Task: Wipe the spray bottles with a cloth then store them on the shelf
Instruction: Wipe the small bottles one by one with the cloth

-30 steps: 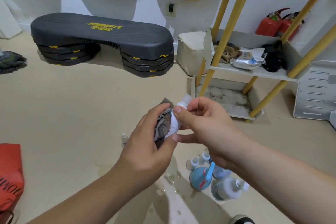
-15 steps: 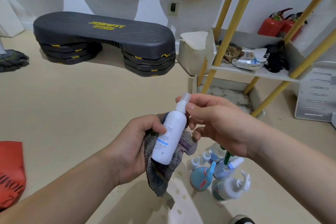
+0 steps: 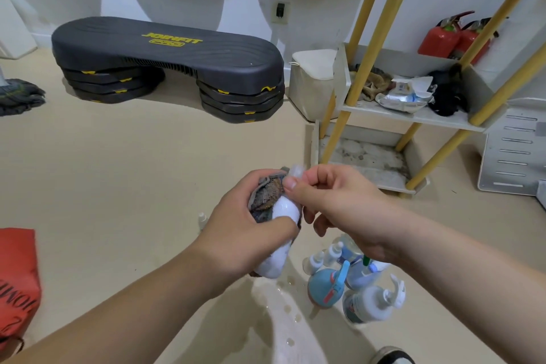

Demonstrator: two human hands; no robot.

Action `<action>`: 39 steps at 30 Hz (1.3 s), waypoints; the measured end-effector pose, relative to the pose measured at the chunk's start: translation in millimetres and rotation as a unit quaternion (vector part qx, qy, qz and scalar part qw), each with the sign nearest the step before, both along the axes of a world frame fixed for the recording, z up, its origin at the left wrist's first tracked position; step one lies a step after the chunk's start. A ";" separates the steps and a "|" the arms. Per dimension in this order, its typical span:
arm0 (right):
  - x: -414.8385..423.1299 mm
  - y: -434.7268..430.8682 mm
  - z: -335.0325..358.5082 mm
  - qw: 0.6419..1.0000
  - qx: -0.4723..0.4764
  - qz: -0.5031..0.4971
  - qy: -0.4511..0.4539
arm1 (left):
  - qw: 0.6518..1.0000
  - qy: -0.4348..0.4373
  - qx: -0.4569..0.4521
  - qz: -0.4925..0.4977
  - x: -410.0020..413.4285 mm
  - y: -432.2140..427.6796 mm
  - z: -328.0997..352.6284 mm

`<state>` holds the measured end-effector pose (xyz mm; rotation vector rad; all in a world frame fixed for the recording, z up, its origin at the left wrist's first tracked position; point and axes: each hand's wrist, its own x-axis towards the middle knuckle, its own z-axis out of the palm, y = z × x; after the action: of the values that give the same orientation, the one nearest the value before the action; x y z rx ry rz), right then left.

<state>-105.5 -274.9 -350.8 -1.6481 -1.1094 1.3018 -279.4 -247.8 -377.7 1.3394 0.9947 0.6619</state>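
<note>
A small white spray bottle (image 3: 282, 211) is held in front of me, its clear cap up. My left hand (image 3: 245, 230) wraps a grey cloth (image 3: 266, 195) round the bottle's upper body. My right hand (image 3: 334, 201) pinches the bottle at its cap end with thumb and fingers. On the floor below my right wrist stand several more spray bottles (image 3: 328, 287), one blue with a red trigger, one white pump bottle (image 3: 372, 301). The white shelf (image 3: 413, 118) with yellow legs stands at the right.
A dark step platform (image 3: 168, 59) sits on the floor behind. A white bin (image 3: 313, 83) stands beside the shelf, red extinguishers (image 3: 449, 38) behind it. A red bag (image 3: 17, 284) lies at the left edge, a tiny bottle (image 3: 202, 217) on the floor, water drops near my shoe (image 3: 390, 356).
Half a second ago the bottle stood bare against the cloth; now my left hand has closed the cloth round its upper part and slid up toward the cap.
</note>
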 end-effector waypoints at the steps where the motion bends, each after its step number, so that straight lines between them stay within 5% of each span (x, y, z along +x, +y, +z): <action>1: 0.5 0.3 1.0 1.000 -0.010 0.011 0.012 | 1.000 -0.011 -0.021 -0.002 -1.7 2.4 -0.7; 8: 3.0 1.8 1.7 0.996 -0.039 0.070 0.042 | 0.978 -0.095 -0.152 -0.103 -13.6 18.7 -3.4; 18: -2.7 6.5 -2.9 0.996 -0.018 -0.078 -0.033 | 0.999 0.036 -0.022 -0.021 3.1 -8.7 -0.1; 29: 8.7 4.5 1.4 0.998 -0.032 0.046 0.043 | 0.990 -0.025 -0.100 -0.096 -11.1 8.2 2.9; 35: 5.1 7.1 -8.0 1.000 0.013 -0.016 -0.011 | 0.997 0.001 0.073 -0.027 -0.7 -14.8 -6.3; 39: 4.3 8.6 -13.7 0.998 0.021 -0.026 -0.045 | 0.941 0.117 0.318 -0.016 4.6 -42.8 -21.9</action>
<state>-101.3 -266.3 -364.5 -1.7076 -1.1311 1.1734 -274.8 -290.5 -399.6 2.0340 0.9808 0.8555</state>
